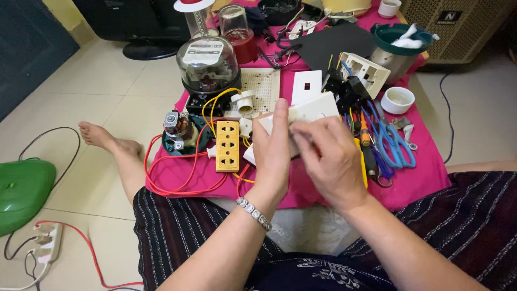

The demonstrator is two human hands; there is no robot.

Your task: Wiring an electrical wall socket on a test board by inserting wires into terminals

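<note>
Both hands, left [272,153] and right [331,159], grasp a flat, smooth white plastic switch plate [309,110] over pink cloth [425,172]

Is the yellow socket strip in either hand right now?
No, the yellow socket strip lies on the pink cloth beside the left hand.

White rectangular label [203,52] inside glass-domed meter, upper centre, small dark badge [448,16] on beige speaker grille, upper right
</note>
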